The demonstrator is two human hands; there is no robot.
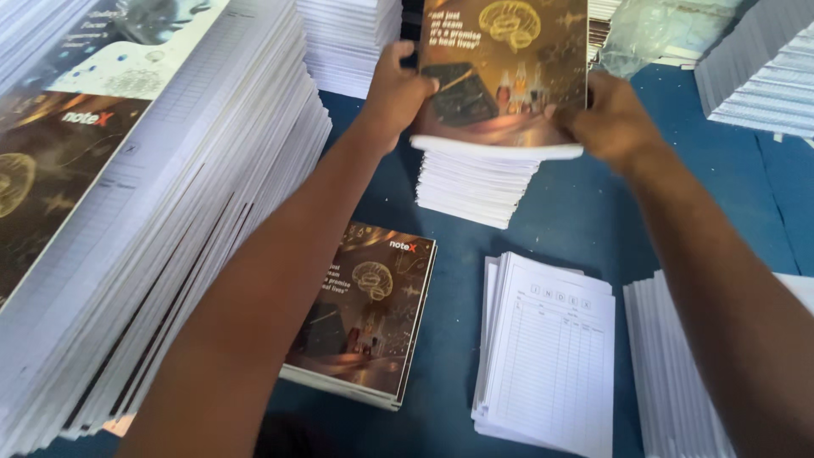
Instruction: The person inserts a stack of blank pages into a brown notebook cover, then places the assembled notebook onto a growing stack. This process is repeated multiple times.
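Both hands hold one notebook (500,68) with a dark brown cover showing a golden brain drawing. My left hand (394,93) grips its left edge and my right hand (610,119) grips its right lower corner. The notebook hangs just above a stack of white page bundles (475,187) on the blue table (577,220). A second notebook with the same cover (365,309) lies flat nearer to me, under my left forearm.
A tall leaning pile of printed sheets and covers (144,220) fills the left side. A small stack of ruled index sheets (551,348) lies front centre, with white page stacks at its right (670,373), at the back (348,42) and far right (763,68).
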